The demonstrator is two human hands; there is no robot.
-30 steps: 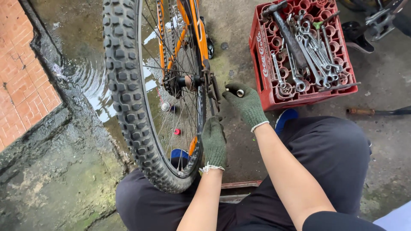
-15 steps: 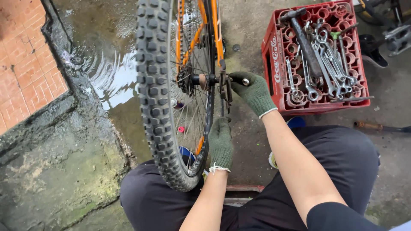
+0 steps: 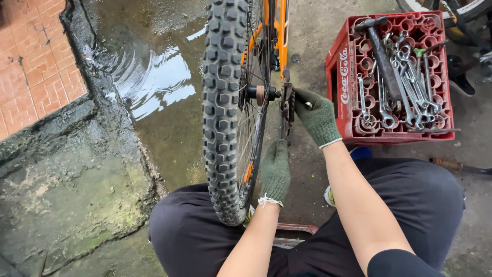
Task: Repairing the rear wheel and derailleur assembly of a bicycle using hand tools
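Far left: brick paving (image 3: 31, 61), then a wet stone kerb (image 3: 77, 169) and a puddle (image 3: 148, 77) on the concrete floor.

Centre: bicycle wheel (image 3: 225, 113) stands upright, knobby tyre toward the camera, its lower edge between the person's knees. Orange frame (image 3: 281, 36) runs up beside the spokes. Hub and axle (image 3: 259, 94) sit at mid-height of the wheel.

Left hand (image 3: 275, 172), in a green knit glove, comes up from the lower edge of the view, forearm bare and nearly vertical. Palm lies against the right side of the wheel near the rim, fingers pointed up toward the axle. Fingers mostly straight, resting on the wheel rather than wrapped round it; whether they grip a spoke I cannot tell.

Right hand (image 3: 318, 117), same kind of glove, reaches in from the lower right, forearm slanting up and to the left, wrist slightly bent. Fingers curled closed at the right end of the axle, beside the frame's end; a small metal end (image 3: 308, 105) shows at the knuckles. Whether that is a tool or the axle nut I cannot tell.

Right: red plastic crate (image 3: 342, 92) on the floor, just beside the right hand, with spanners (image 3: 405, 87) and a hammer (image 3: 382, 51) lying on top.
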